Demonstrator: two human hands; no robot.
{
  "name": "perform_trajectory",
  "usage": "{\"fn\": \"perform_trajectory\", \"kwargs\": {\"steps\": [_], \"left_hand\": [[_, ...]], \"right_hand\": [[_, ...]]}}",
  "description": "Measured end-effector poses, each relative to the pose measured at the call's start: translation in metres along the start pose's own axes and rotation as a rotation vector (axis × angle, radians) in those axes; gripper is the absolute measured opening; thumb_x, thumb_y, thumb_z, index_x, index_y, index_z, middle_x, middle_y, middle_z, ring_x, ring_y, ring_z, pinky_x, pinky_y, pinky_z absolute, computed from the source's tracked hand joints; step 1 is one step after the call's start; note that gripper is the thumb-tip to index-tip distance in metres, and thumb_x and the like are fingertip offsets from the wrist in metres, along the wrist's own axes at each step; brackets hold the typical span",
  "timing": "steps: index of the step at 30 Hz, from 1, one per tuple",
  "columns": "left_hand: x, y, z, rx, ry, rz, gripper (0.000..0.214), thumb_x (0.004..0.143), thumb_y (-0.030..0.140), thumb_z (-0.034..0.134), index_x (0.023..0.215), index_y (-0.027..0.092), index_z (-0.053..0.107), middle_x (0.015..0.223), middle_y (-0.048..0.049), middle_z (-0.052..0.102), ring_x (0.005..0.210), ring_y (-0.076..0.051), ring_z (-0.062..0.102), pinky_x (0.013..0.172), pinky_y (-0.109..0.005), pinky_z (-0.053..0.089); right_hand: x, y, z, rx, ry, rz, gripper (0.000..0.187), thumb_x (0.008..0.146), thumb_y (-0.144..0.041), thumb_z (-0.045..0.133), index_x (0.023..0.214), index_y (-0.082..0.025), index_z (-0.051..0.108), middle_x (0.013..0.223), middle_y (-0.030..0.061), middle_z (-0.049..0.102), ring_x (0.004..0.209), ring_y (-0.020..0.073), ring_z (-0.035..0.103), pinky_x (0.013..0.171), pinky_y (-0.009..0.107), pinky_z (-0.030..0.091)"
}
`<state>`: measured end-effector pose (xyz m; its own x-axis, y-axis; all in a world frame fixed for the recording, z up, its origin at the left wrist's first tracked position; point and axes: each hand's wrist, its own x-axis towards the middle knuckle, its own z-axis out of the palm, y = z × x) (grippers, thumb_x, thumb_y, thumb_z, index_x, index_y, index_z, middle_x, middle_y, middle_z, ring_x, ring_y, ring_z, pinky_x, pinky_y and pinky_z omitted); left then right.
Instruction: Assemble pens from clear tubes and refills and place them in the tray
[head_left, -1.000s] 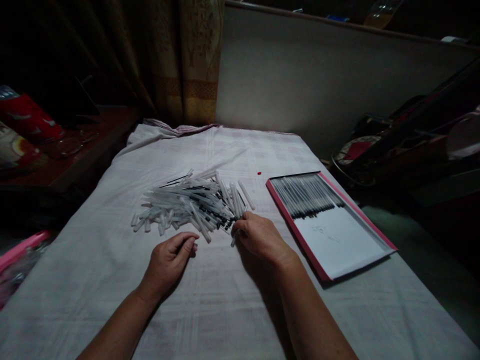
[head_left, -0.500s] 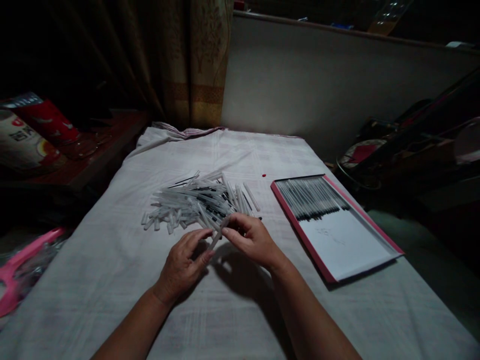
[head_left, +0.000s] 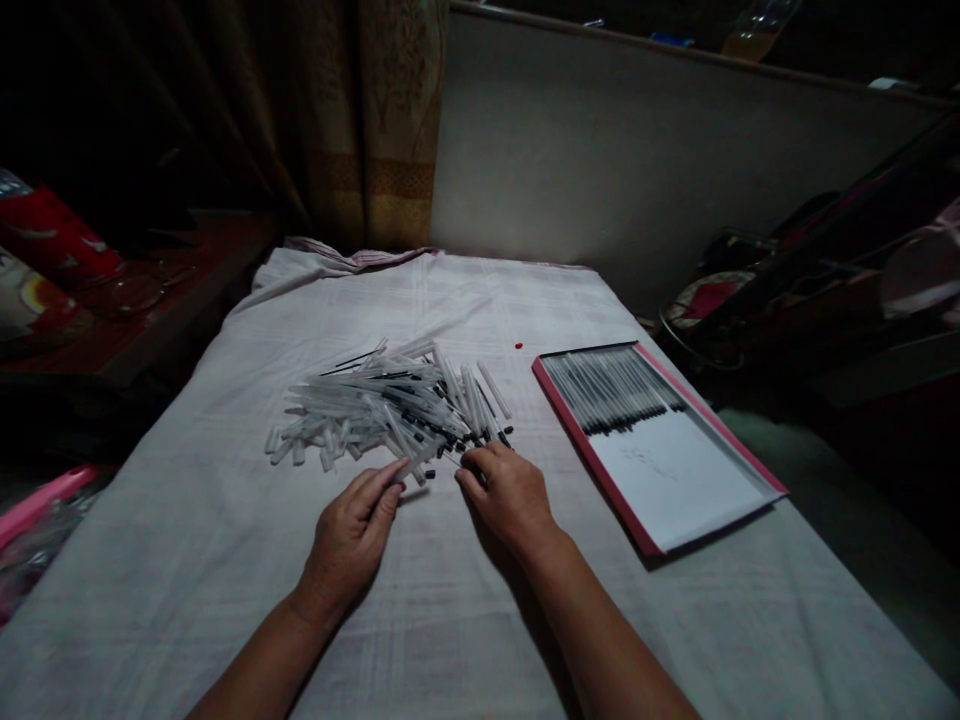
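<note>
My left hand (head_left: 351, 535) pinches a translucent pen barrel (head_left: 417, 462) between thumb and fingers, its far end pointing up and right over the pile's near edge. My right hand (head_left: 510, 490) has its thumb and fingers pressed together at the near right edge of the pile; what lies between them is too small to make out. In front of both hands spreads a loose pile of clear pen parts (head_left: 360, 400), with barrels, caps, dark refills and small black plugs mixed together.
Right of the pile lies a shallow pink-edged box (head_left: 592, 465) with a row of pens (head_left: 615, 385) at its far end. A small red bit (head_left: 518, 345) sits on the white tablecloth (head_left: 420, 640). A pink-handled bag (head_left: 45, 505) is at the left edge.
My right hand has left the barrel and moved down and right to the pile's edge. The left hand keeps the barrel, now tilted flatter. The view has shifted slightly.
</note>
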<state>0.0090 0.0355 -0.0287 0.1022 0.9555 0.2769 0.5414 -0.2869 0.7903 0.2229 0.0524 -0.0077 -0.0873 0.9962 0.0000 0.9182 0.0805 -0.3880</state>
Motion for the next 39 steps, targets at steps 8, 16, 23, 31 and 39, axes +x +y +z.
{"fn": "perform_trajectory", "kwargs": {"steps": [8,16,23,31,39], "left_hand": [[0.000,0.001,-0.002,-0.014,0.025,0.055,0.030,0.094,0.035,0.055,0.113,0.020,0.073,0.093,-0.0049,0.076,0.084,-0.017,0.071,0.077,-0.026,0.056],[0.003,0.001,-0.003,-0.019,0.076,0.115,0.023,0.093,0.030,0.058,0.106,0.020,0.074,0.093,-0.0038,0.075,0.087,-0.016,0.071,0.079,-0.023,0.056],[0.004,-0.002,-0.004,-0.011,0.111,0.114,0.023,0.093,0.031,0.060,0.105,0.019,0.074,0.095,-0.0045,0.076,0.087,-0.017,0.072,0.080,-0.025,0.057],[0.004,0.000,-0.004,-0.022,0.105,0.113,0.022,0.092,0.030,0.061,0.105,0.019,0.074,0.092,-0.0035,0.076,0.084,-0.016,0.072,0.078,-0.024,0.057],[0.002,0.000,-0.004,-0.036,0.073,0.061,0.026,0.092,0.036,0.059,0.106,0.021,0.075,0.091,-0.0047,0.078,0.081,-0.018,0.073,0.077,-0.028,0.059]], "right_hand": [[0.003,-0.007,-0.007,-0.005,-0.018,0.033,0.016,0.094,-0.020,0.052,0.095,-0.019,0.068,0.094,0.0096,0.072,0.086,0.0217,0.067,0.071,0.028,0.044],[0.018,0.030,-0.058,0.852,0.277,0.146,0.026,0.082,-0.044,0.061,0.078,-0.019,0.064,0.078,0.0060,0.073,0.066,0.0171,0.066,0.053,0.024,0.044],[0.030,0.016,-0.082,1.258,0.604,0.148,0.031,0.075,-0.046,0.074,0.081,-0.019,0.061,0.079,0.0038,0.075,0.057,0.0109,0.064,0.048,0.020,0.048],[0.027,0.008,-0.079,1.336,0.549,0.118,0.032,0.074,-0.046,0.077,0.080,-0.019,0.062,0.078,0.0024,0.075,0.057,0.0101,0.065,0.047,0.019,0.051],[0.025,-0.014,-0.054,1.309,0.314,0.104,0.031,0.076,-0.048,0.072,0.080,-0.019,0.062,0.079,0.0037,0.073,0.061,0.0128,0.063,0.051,0.023,0.050]]}}
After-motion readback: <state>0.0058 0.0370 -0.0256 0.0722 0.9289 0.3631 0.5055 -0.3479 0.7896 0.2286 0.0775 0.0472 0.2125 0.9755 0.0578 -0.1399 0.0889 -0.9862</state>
